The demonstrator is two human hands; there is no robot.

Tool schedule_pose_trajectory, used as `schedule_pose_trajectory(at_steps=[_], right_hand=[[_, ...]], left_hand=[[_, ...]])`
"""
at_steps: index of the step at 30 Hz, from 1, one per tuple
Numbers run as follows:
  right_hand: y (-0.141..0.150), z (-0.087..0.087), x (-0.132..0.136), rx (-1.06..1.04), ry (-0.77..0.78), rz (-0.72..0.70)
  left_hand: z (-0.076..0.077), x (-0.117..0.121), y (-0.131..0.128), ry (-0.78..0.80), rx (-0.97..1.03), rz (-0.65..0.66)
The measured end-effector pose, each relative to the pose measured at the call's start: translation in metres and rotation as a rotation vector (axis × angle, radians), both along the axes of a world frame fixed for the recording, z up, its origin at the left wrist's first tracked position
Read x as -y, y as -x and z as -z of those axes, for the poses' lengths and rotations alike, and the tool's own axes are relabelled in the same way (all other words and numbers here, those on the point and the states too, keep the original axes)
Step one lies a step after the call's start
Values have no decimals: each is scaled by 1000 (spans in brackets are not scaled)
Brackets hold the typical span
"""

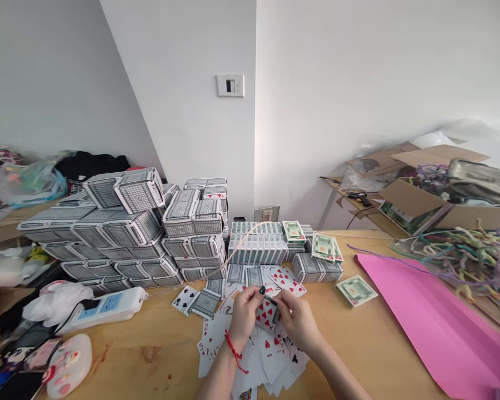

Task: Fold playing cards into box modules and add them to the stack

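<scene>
My left hand (245,311), with a red cord bracelet at its wrist, pinches the upper left of a playing card. My right hand (298,316) pinches the upper right side. The playing card (265,316) between them shows red hearts and a bit of patterned back at its right edge; I cannot tell whether it is one card or several. Below and around both hands spreads a loose pile of face-up playing cards (270,355). More cards with grey patterned backs (206,303) lie just left of the pile.
Wrapped card stacks (120,228) rise at the left, beside a power strip (106,308). Behind the hands is a row of packed decks (258,247). A green card box (356,290) and a pink sheet (425,316) lie right, near tangled fuzzy strands (475,261).
</scene>
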State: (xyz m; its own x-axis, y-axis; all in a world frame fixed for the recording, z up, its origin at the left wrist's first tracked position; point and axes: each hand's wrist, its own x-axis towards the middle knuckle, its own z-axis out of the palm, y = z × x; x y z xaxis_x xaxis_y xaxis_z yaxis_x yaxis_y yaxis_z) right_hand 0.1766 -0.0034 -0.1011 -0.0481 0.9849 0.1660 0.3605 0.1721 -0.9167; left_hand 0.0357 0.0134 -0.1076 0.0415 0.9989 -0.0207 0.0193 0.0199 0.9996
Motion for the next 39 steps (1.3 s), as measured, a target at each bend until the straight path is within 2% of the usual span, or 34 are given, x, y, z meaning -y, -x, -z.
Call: schedule_pose_trajectory(at_steps=[4, 8, 12, 16, 20, 25, 30, 34, 39], right_hand=[[-2, 3, -2, -71, 57, 72], [-4, 5, -5, -200, 120, 153], [-4, 7, -6, -257, 116, 218], [-3, 8, -7, -343, 131, 171], [-6, 1, -8, -474, 181, 91], [-14, 2, -12, -418, 188, 88], [-10, 16, -13, -391, 180, 208], [-5, 17, -12, -426, 199, 130], [-6, 13, -11, -401, 194, -33]], left_hand=[[-1, -1, 4, 34, 21, -38], [-5, 0, 6, 91, 53, 38], [-4, 0, 1, 163, 70, 73], [0, -2, -1, 178, 87, 59], [2, -2, -2, 177, 80, 93], [5, 1, -6, 162, 57, 114], [7, -1, -4, 126, 51, 7], [7, -2, -2, 81, 14, -46], [2, 1, -1, -10, -81, 8]])
